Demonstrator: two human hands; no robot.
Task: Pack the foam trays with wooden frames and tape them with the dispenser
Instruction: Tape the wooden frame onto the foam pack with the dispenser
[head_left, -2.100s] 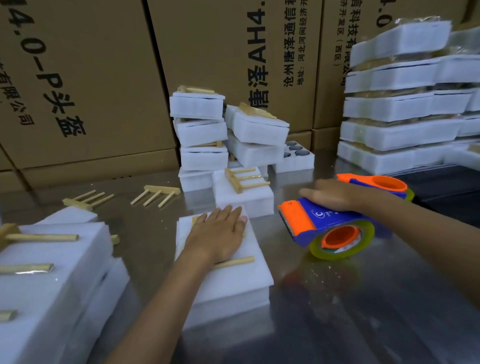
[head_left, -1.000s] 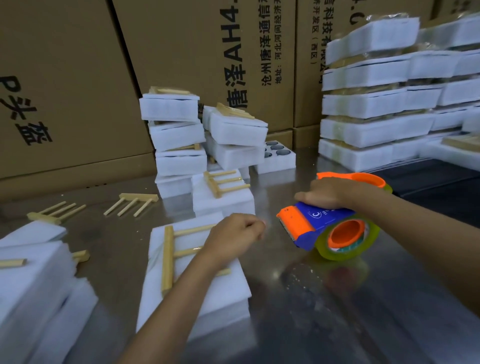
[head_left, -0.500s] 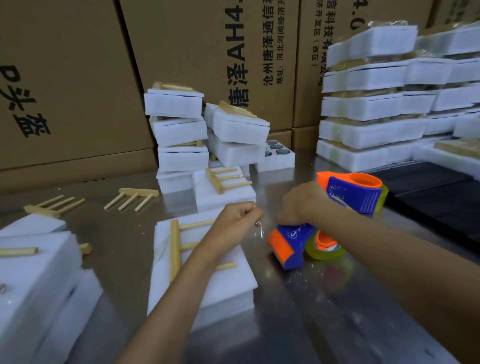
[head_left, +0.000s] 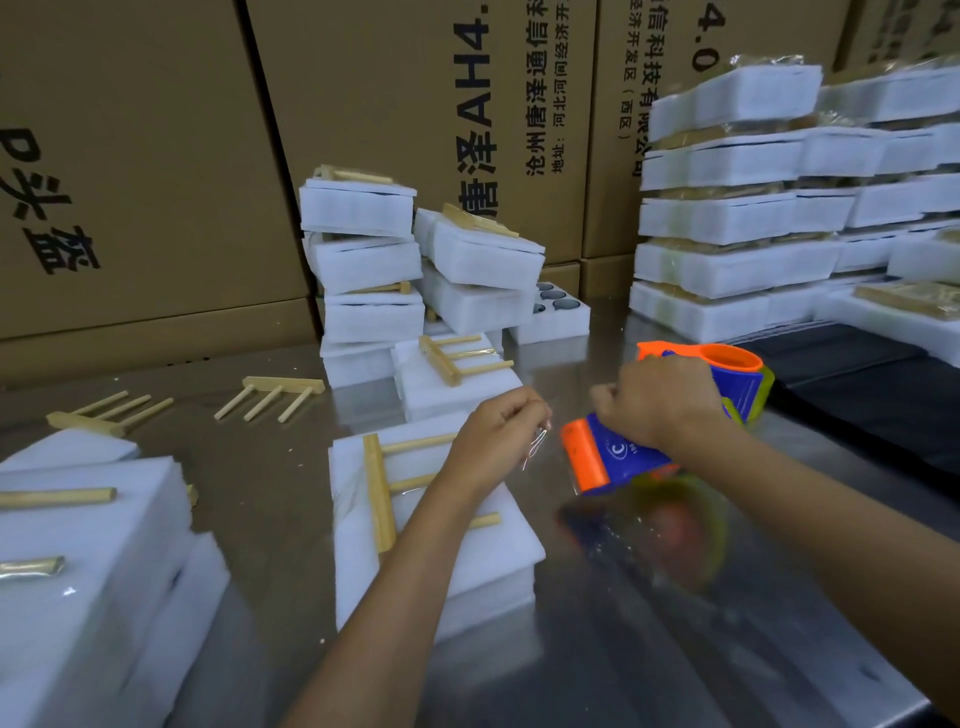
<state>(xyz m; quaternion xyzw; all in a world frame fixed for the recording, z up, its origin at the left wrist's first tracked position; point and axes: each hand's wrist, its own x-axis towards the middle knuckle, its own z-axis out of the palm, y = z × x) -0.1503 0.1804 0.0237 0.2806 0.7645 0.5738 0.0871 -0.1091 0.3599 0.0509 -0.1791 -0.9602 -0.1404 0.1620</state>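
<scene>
A white foam tray (head_left: 498, 551) lies on the metal table (head_left: 270, 499) in front of me, with a wooden frame (head_left: 378, 488) on top of it. Above the tray's far right corner my left hand (head_left: 496, 436) pinches the loose end of clear tape (head_left: 540, 441). My right hand (head_left: 654, 400) grips a blue and orange tape dispenser (head_left: 613, 457), tilted with its orange blade end pointing down and left. The two hands are close together, a short strip of tape between them.
Loose wooden frames (head_left: 270, 395) lie on the table at left. Foam trays (head_left: 78, 561) are piled at the near left, a leaning stack (head_left: 363, 270) stands behind, and taped packs (head_left: 727, 208) rise at the right. Cardboard boxes (head_left: 156, 156) wall the back.
My left hand lifted off the tray and took the tape end. My right hand picked up the dispenser, tilted it blade-down and brought it toward the left hand.
</scene>
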